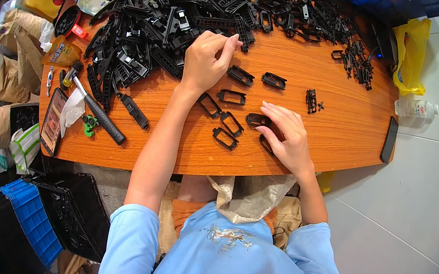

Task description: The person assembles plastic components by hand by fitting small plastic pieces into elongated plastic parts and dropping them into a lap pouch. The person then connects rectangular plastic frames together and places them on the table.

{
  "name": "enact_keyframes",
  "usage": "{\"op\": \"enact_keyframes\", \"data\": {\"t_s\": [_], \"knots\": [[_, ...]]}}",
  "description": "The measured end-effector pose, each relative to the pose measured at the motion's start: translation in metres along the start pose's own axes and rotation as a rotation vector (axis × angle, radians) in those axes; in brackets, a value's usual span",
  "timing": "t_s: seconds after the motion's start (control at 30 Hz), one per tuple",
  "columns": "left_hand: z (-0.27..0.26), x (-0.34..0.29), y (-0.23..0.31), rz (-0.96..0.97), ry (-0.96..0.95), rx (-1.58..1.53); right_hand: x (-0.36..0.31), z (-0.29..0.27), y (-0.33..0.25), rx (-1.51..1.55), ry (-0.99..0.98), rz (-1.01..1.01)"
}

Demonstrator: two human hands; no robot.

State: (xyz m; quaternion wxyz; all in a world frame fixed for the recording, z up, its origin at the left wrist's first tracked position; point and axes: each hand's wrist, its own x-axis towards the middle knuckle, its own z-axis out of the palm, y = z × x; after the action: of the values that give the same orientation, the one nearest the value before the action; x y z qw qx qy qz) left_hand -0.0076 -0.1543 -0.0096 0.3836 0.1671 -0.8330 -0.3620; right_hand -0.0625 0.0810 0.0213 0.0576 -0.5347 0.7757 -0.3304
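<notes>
My left hand (207,61) is at the near edge of a large heap of black plastic parts (155,36). Its fingers are curled inward with the thumb beside them; whatever they hold is hidden. On the table to the right, my right hand (288,137) has its fingers and thumb on either side of a small black plastic frame (257,121). Another frame (266,145) lies partly under that hand. Between my forearms are several loose oblong frames (231,97). A further one (274,81) lies beyond my right hand.
A small black part (311,101) lies farther right. At left are a hammer (101,114), a phone (53,122), a green clip-like piece (89,125) and a long black part (134,111). A dark slab-shaped object (389,140) sits at the right edge, near a plastic bottle (416,108).
</notes>
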Motion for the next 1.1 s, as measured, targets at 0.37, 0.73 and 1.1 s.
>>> {"op": "enact_keyframes", "data": {"t_s": [0.37,0.73,1.1], "knots": [[0.0,0.0,-0.002,-0.022,-0.016,0.008,0.009,-0.033,0.035,-0.216,0.357,0.377],[-0.004,0.0,0.005,0.072,0.033,-0.11,0.014,-0.042,0.064,0.112,0.326,0.542],[0.002,-0.082,0.166,-0.03,-0.313,-0.345,-0.057,-0.049,-0.012,1.262,0.575,0.43]]}}
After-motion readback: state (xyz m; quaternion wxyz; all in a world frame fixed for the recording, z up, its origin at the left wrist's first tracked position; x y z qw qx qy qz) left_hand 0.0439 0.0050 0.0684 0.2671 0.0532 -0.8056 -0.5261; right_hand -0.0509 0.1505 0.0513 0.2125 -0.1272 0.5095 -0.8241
